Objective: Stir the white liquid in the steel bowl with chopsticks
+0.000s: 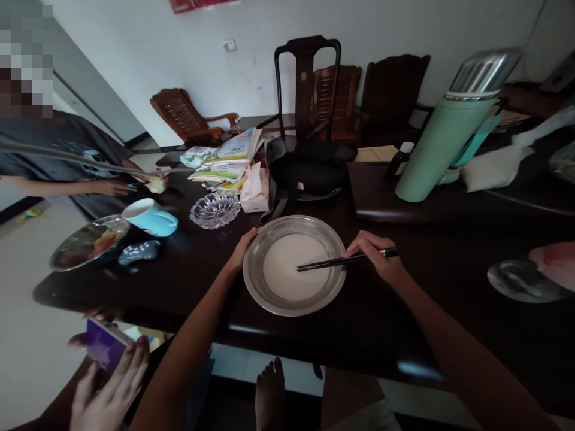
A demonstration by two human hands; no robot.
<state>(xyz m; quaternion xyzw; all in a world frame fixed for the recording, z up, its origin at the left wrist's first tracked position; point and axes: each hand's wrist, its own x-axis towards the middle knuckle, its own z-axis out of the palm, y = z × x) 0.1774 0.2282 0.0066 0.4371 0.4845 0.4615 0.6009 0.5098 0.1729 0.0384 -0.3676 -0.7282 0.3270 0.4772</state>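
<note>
A round metal bowl (254,278) stands on the dark table in front of me. White, milky liquid (287,278) fills its lower part. My left hand (245,248) rests against the bowl's left rim, its fingers partly hidden behind the edge. In my right hand (377,254) is a pair of black chopsticks (332,262) with gold bands near the upper ends. Their tips reach over the middle of the bowl, at the surface of the liquid.
To the left are a glass dish (215,209), a light-blue mug (150,216) and another metal bowl (67,257). A tall green thermos (444,137) stands at the back right. A person (76,161) stands at the far left; someone else's hands hold a purple object (106,346) at lower left.
</note>
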